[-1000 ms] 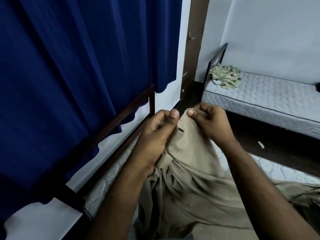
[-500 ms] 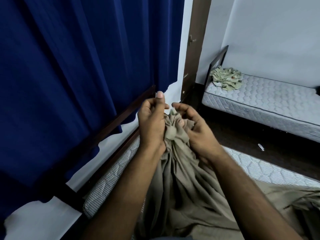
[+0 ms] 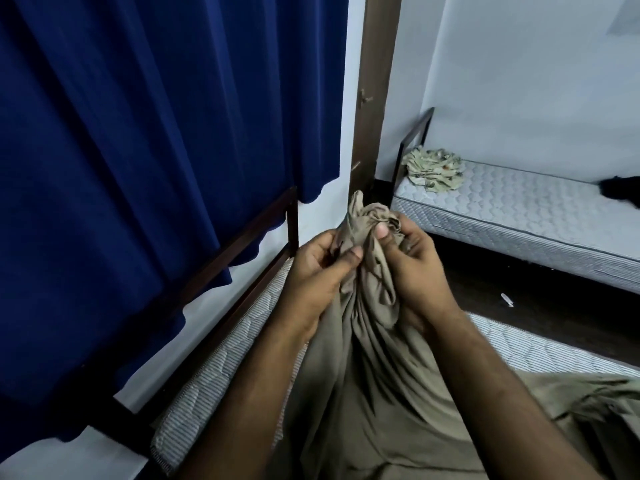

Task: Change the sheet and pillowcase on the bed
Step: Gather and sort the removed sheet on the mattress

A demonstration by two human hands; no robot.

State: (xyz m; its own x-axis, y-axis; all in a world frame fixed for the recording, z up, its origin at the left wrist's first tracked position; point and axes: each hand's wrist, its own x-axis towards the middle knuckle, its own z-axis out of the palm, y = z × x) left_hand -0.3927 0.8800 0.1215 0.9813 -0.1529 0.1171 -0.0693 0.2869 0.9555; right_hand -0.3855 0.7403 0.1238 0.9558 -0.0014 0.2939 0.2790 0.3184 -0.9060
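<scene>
Both hands bunch up the tan cotton bed sheet point(image 3: 367, 341) above the near quilted grey-white mattress point(image 3: 221, 368). The left hand point(image 3: 322, 268) grips a gathered fold, fingers point(image 3: 349, 254) curled round the cloth with the thumb pressing against it. The right hand point(image 3: 412, 268) pinches the crumpled top of the sheet, thumb point(image 3: 382, 232) pressed on the wad and the other fingers wrapped behind it. The rest of the sheet drapes down from the hands and spreads over the mattress toward the lower right. The dark wooden bed frame point(image 3: 242, 251) runs along the mattress's left edge, with the navy blue pleated curtain point(image 3: 138, 150) hanging behind it. Beyond the mattress, across the dark floor point(image 3: 540, 306), sits a second bare quilted mattress point(image 3: 519, 209) with a crumpled green patterned cloth point(image 3: 434, 169) at its near end.
</scene>
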